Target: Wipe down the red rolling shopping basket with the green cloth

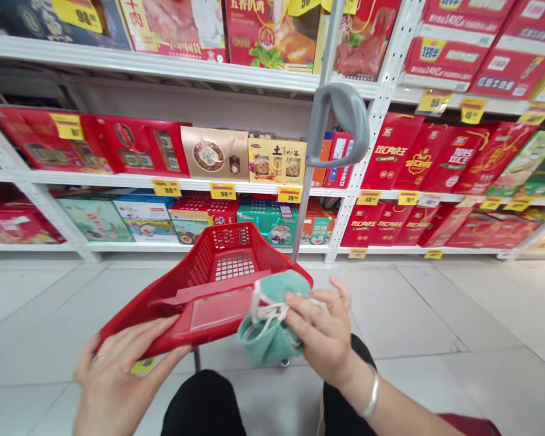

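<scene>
A red plastic shopping basket (218,272) is tilted toward me, its near rim low over my knees. My left hand (118,375) grips that near rim from below, fingers curled round the edge. My right hand (322,333) presses a green cloth (267,333) with white fringe against the basket's near right corner, fingers closed on the cloth. A grey pull handle (336,115) on a metal rod rises from the basket's far right side.
White store shelves (163,66) run across the back, packed with red, gold and green gift boxes and yellow price tags. A shelf upright (345,206) stands behind the handle. Pale floor tiles (458,315) spread around. My dark-trousered knees show at the bottom.
</scene>
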### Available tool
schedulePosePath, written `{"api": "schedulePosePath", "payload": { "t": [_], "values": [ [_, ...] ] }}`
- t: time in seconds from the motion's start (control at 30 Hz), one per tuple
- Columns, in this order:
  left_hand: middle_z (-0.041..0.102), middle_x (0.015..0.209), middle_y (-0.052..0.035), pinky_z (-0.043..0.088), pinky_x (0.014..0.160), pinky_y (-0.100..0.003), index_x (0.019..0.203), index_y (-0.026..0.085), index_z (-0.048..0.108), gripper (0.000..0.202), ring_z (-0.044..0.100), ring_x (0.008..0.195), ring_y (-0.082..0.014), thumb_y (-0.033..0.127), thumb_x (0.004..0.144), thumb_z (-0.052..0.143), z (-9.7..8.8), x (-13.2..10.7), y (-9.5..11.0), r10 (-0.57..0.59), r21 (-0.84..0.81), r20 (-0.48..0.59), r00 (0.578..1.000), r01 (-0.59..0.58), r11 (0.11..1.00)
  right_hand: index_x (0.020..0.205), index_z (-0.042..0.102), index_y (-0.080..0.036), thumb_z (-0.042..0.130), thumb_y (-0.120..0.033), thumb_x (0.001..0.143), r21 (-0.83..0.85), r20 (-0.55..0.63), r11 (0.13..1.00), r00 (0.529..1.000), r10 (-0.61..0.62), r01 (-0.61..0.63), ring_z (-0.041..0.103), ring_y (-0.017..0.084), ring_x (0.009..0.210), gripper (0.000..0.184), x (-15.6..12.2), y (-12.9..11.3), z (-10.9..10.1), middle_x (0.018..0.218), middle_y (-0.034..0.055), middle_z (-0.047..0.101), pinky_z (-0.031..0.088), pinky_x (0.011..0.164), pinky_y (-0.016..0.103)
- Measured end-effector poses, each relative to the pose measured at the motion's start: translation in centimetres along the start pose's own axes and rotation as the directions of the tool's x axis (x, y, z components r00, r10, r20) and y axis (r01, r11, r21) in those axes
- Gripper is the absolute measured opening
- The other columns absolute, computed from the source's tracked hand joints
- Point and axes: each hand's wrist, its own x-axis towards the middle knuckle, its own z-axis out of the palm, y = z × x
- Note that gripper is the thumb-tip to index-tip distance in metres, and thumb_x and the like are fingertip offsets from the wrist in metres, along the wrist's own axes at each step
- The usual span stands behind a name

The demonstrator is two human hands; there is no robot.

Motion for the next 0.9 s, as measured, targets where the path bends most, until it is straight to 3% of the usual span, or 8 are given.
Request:
{"api": "schedulePosePath", "payload": {
  "t": [0.1,0.2,0.37,0.53,0.8,0.9],
  "values": [
    [0.081,0.101,-0.0064,0.032,0.112,-0.061,0.108,0.034,0.075,0.041,0.071,0.094,-0.0342,0.066,0.089,0.057,-0.4,0.2,0.4,-0.015,0.013,0.061,0.998,0.014,1.000,0.097,0.076,-0.033,0.073,-0.020,0.092,0.136,0.070,0.988,0.995,-0.078,0.068,0.062,0.018,0.096,0.014,0.2,-3.6,2.0,0.112,-0.0083,0.080,0.030,0.118,0.054],
    [0.081,0.103,-0.0085,0.034,0.112,-0.059,0.109,0.032,0.078,0.040,0.071,0.097,-0.0337,0.062,0.089,0.060,-0.9,0.2,0.4,-0.025,0.027,0.110,0.994,0.022,0.999,0.098,0.076,-0.031,0.068,-0.019,0.095,0.175,0.062,0.982,0.994,-0.087,0.075,0.060,0.017,0.095,0.015,0.2,-4.9,3.4,0.114,-0.0077,0.080,0.031,0.115,0.050],
    [0.081,0.107,-0.0080,0.031,0.115,-0.059,0.113,0.032,0.077,0.038,0.071,0.102,-0.0335,0.059,0.088,0.066,-1.8,0.0,-0.5,-0.024,0.034,0.176,0.984,0.018,0.999,0.106,0.075,-0.026,0.058,-0.013,0.099,0.133,0.049,0.990,0.998,0.045,-0.052,0.057,0.019,0.092,0.022,0.2,-2.1,3.4,0.109,-0.0007,0.081,0.035,0.100,0.044],
    [0.079,0.113,-0.0079,0.028,0.117,-0.060,0.119,0.033,0.072,0.038,0.070,0.106,-0.0334,0.055,0.090,0.066,-2.3,-0.5,-1.5,0.012,0.050,0.205,0.979,-0.023,0.998,0.112,0.074,-0.026,0.056,-0.006,0.095,0.112,0.092,0.990,0.993,0.076,-0.086,0.056,0.020,0.093,0.032,0.1,0.4,2.2,0.110,0.0014,0.080,0.039,0.090,0.042],
    [0.079,0.114,-0.0080,0.029,0.117,-0.060,0.119,0.033,0.072,0.038,0.071,0.106,-0.0341,0.054,0.089,0.068,-2.2,-0.7,-1.4,0.003,0.050,0.199,0.980,-0.014,0.999,0.125,0.070,-0.023,0.055,-0.005,0.079,0.128,0.199,0.985,0.976,0.089,-0.116,0.057,0.028,0.107,0.051,-0.9,-0.5,0.8,0.123,0.0065,0.075,0.043,0.096,0.048],
    [0.079,0.113,-0.0077,0.029,0.118,-0.061,0.119,0.033,0.073,0.037,0.071,0.106,-0.0342,0.055,0.089,0.067,-2.3,-0.6,-1.4,0.005,0.053,0.190,0.982,-0.015,0.998,0.122,0.070,-0.023,0.062,-0.013,0.082,0.102,0.178,0.987,0.978,0.109,-0.128,0.058,0.028,0.107,0.042,-1.1,-0.9,1.0,0.121,0.0066,0.076,0.041,0.098,0.050]
  ]
}}
